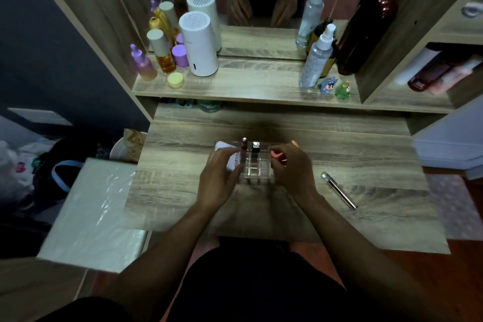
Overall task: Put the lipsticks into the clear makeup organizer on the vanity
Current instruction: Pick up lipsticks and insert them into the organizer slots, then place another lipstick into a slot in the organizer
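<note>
Two lipsticks (244, 148) stand in the clear organizer (257, 168), the right hand (291, 167) pinches a pink one, the left hand (218, 178) steadies the organizer, and a silver tube (339, 190) waits at 3 o'clock.

The clear makeup organizer (257, 168) is sitting between both hands, a maroon lipstick (243, 148) and black lipstick (255, 149) standing upright in its far slots; a silver, possibly lipstick, tube (339, 190) is lying right of the grip.
</note>
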